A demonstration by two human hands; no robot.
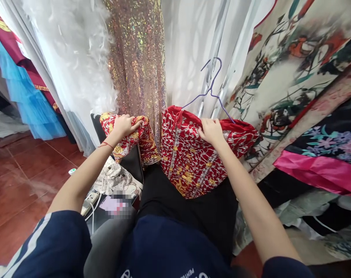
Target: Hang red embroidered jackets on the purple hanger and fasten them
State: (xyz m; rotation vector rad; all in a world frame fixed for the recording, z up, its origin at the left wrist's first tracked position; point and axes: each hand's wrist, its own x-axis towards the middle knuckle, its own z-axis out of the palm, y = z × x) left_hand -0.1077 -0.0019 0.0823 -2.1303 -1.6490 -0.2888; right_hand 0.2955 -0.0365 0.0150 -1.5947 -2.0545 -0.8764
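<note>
Head view: looking down along both forearms toward a wall of hanging clothes.
Left hand (124, 125): closing over the top of a folded red piece (142, 144), with fingers curling on its upper edge and clenching on the cloth.
Right hand (211, 131): pinching the upper edge of the red embroidered garment (189, 162), with fingers pressing into the fabric and grasping it firmly.
Garment from the right grip: hanging directly below the fingers and spreading to both sides, with the lower hem lying on a black cloth (193, 212).
Hanger from the right grip: purple wire hanger (211, 90) rising just above and behind the knuckles, one wire arm sloping down past the outer side of the hand.
Folded piece from the left grip: drooping below the palm toward the inner side; not possible to tell whether joined to the garment.
Between the grips: a narrow gap showing the sequin fabric (137, 58).
Doing it well, as a judgement: holding both edges level, pulling gently to avoid straining the gold embroidery, and watching the wire near the threads.
Around: white feather trim (77, 50) above the left grip, floral fabric (294, 77) outside the right grip.
</note>
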